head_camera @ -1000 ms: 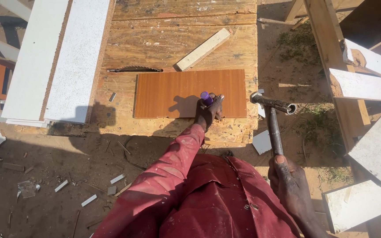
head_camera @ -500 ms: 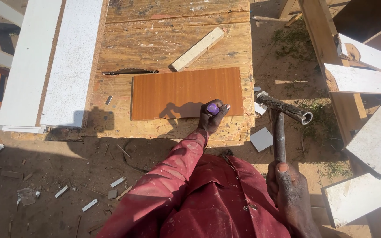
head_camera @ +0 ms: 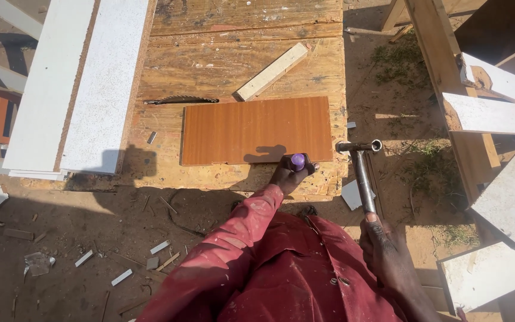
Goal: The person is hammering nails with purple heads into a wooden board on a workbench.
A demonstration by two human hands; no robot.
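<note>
I see the left hand (head_camera: 286, 174) pinching a small purple piece (head_camera: 298, 160), perhaps a cap, at the brown panel's (head_camera: 256, 130) lower edge, centre frame. The right hand (head_camera: 382, 245) grips the hammer (head_camera: 360, 164), poised; striking next needs steady aim.

Worn plank bench (head_camera: 233, 65): brown board (head_camera: 251, 131), pale offcut (head_camera: 272, 71), white panels (head_camera: 78, 89).

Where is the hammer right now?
In the head view, the hammer is upright in the right hand, right of the brown board, beyond the workbench's right edge.
</note>
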